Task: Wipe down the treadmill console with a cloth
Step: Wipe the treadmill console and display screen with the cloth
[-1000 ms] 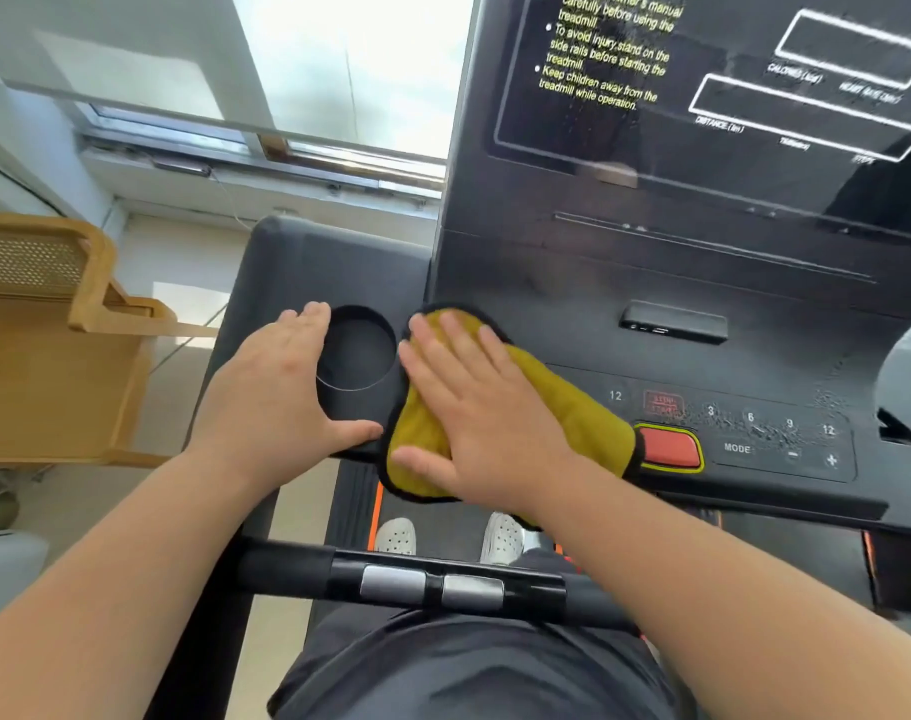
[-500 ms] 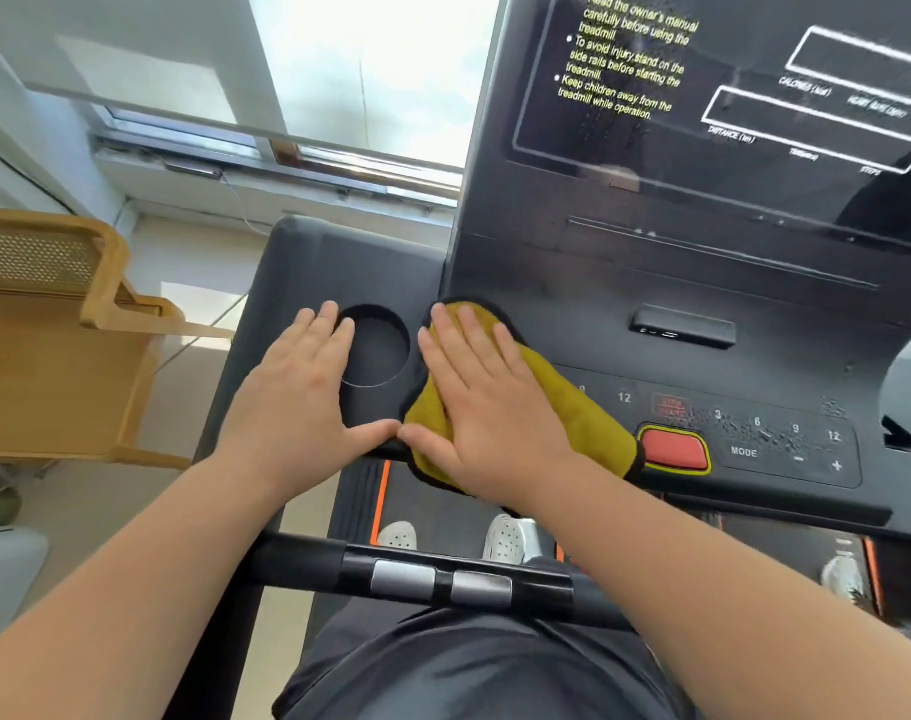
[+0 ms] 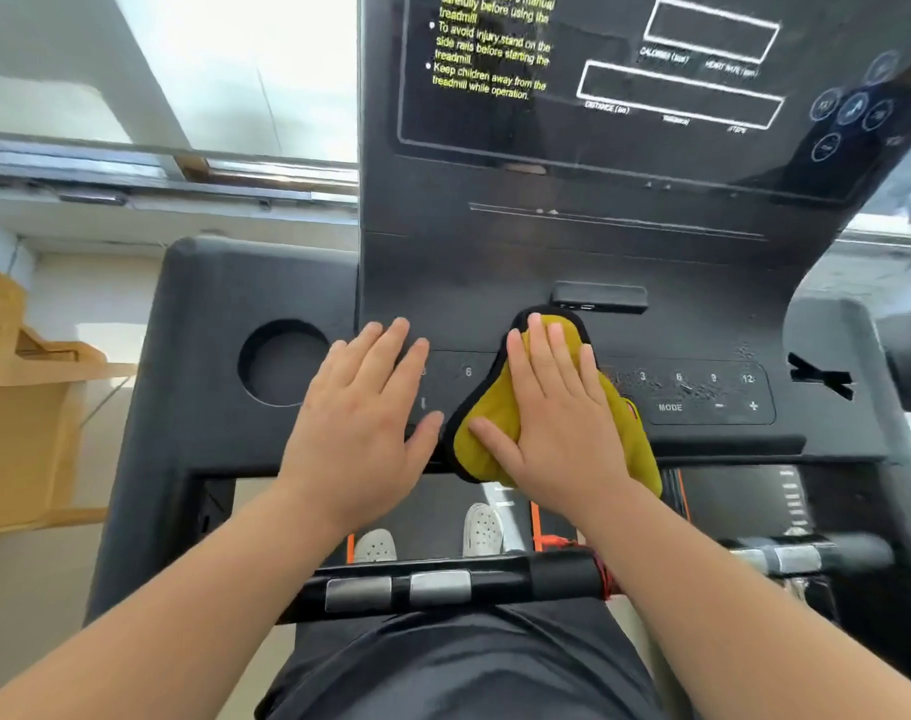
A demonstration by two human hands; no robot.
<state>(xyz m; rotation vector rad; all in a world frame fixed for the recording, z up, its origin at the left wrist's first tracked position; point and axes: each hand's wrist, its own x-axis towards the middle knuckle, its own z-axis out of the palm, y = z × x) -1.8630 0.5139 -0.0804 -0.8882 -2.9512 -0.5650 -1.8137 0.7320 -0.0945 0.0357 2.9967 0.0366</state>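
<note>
Right hand fingers are straight and a bit spread, pressing the yellow cloth flat onto the middle of the console key strip. The cloth's long axis runs from its tip at the fingertips back to the console's near edge, where it hangs over a little. Left hand lies flat just beside it, fingers straight, holding nothing.

The speckled number keys sit to the right, so I'd guess that's the next swipe, and the right hand is closer. There's open panel that way. The small dark ledge just above the fingertips blocks going up.
</note>
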